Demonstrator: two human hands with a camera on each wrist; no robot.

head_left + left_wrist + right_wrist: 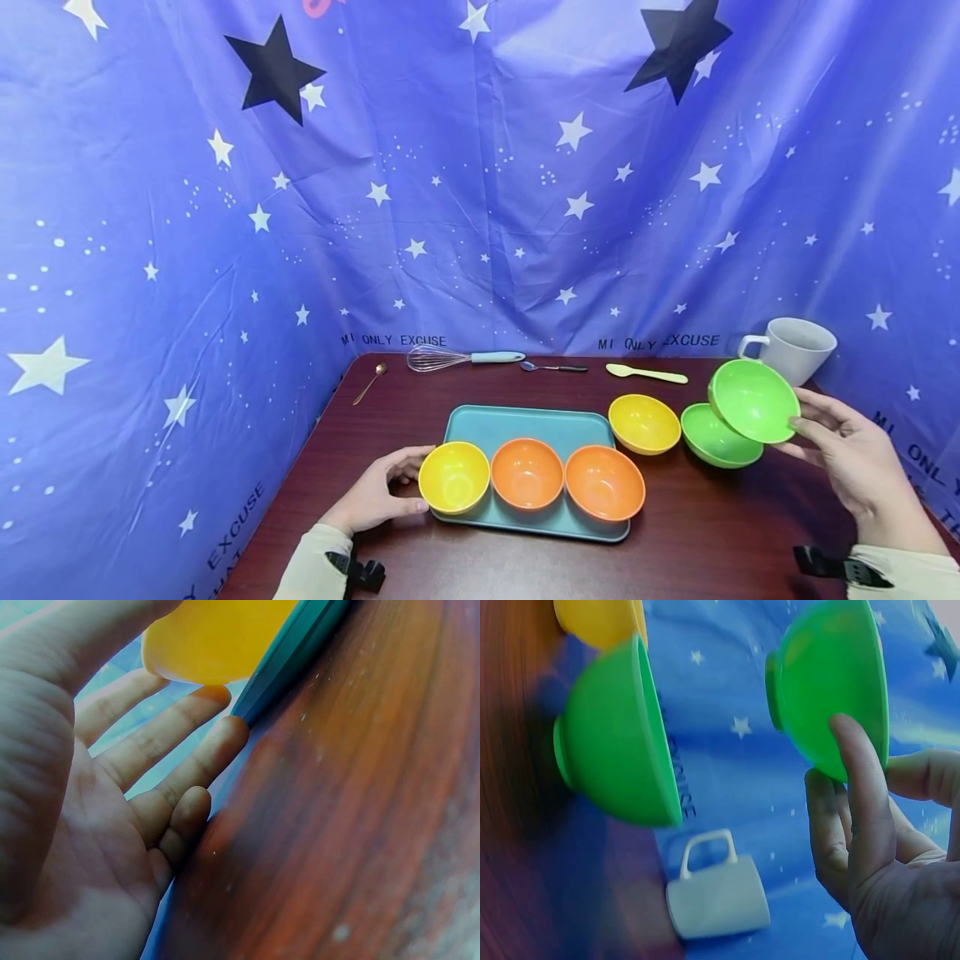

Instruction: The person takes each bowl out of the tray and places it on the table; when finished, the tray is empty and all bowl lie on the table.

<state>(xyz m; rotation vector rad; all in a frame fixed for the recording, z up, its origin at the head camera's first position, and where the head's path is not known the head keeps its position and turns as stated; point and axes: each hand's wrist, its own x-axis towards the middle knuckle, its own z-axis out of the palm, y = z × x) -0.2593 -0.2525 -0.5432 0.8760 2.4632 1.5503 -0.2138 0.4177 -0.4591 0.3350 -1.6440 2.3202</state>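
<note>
1. Your right hand [855,462] pinches a green bowl [753,400] by its right rim, lifted and tilted so its mouth faces left, toward the tray [525,425].
2. That bowl hangs just above and right of a second green bowl [716,439], which sits on the desk [705,533].
3. Your left hand [378,496] rests open at the tray's near-left corner, fingers relaxed, beside the yellow bowl [453,477] there.
4. The right hand is the nearer one; any free room on the tray lies to its left, past the orange bowls [603,482].
</note>
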